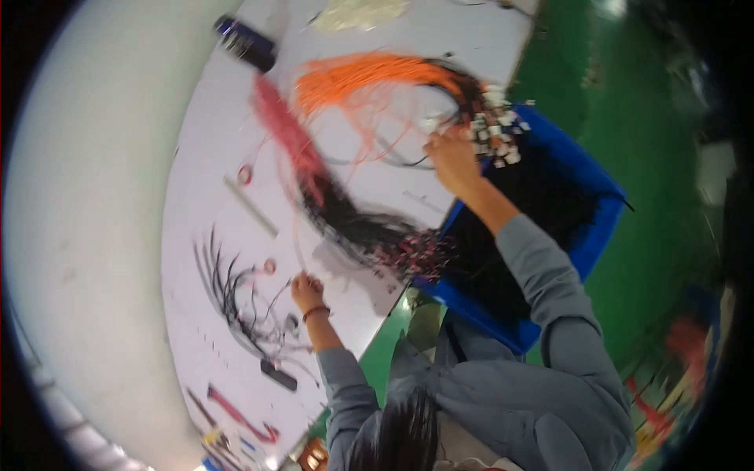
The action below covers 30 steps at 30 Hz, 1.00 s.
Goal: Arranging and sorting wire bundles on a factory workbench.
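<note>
My left hand (307, 292) is closed in a pinch over the white table, with a thin pinkish wire (297, 235) running up from its fingers. Farther right, my right hand (454, 161) has its fingers closed around a white connector (432, 123), beside a cluster of white connectors (496, 125). That cluster ends a bundle of orange wires (361, 76), which turns black toward the connectors. Between my hands lies a pink-and-black wire bundle (345, 212) with small reddish ends near the table edge. Black cables (228, 302) lie loosely spread left of my left hand.
A blue bin (601, 235) filled with black material stands against the table's right edge. On the table are a dark bottle (245, 43), a pale strip (251, 207), tape rings (245, 174), a black block (279, 374) and red-handled pliers (239, 412). The floor (636, 149) is green.
</note>
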{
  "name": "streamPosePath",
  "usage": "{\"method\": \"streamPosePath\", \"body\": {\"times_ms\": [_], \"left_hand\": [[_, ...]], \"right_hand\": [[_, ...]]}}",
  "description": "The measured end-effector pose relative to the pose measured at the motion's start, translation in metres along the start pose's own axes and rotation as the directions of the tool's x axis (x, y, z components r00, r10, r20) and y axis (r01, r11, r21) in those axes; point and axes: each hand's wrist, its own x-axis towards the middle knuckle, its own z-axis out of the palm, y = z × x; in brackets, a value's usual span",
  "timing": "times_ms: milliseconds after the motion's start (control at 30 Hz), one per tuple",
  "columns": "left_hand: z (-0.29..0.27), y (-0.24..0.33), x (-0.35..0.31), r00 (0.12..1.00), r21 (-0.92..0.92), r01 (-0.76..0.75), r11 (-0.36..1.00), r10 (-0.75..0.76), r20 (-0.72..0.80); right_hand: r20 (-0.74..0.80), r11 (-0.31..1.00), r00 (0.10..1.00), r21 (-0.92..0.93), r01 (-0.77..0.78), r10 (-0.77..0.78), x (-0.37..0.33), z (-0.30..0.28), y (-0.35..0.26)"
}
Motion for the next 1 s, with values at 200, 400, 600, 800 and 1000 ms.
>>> {"method": "streamPosePath", "body": {"times_ms": [200, 400, 600, 800, 1000], "left_hand": [[0.047, 0.017, -0.061, 0.925, 0.174, -0.161, 0.971, 0.087, 0.371], [0.098, 0.023, -0.107, 0.805, -0.112, 0.365, 0.924, -0.253, 0.537], [0.134, -0.011, -0.127, 0.566, -0.039, 0.541, 0.840, -0.329, 0.755], [0.186, -0.025, -0.127, 0.490, -0.156, 0.647, 0.746, -0.251, 0.835], [0.159, -0.018, -0.127, 0.664, -0.145, 0.445, 0.884, -0.217, 0.716]], "right_hand": [[0.055, 0.986, 0.987, 0.076, 0.147, -0.151, 0.018, -0.003, 0.024], [0.293, 0.929, 0.952, 0.318, -0.188, 0.092, 0.000, -0.026, 0.010], [0.408, 0.320, 0.890, 0.831, -0.455, 0.205, -0.051, -0.014, 0.004], [0.342, 0.335, 0.905, 0.847, -0.414, 0.254, -0.065, -0.024, -0.057], [0.522, -0.289, 0.745, 0.852, -0.436, 0.416, -0.063, -0.073, -0.084]]}}
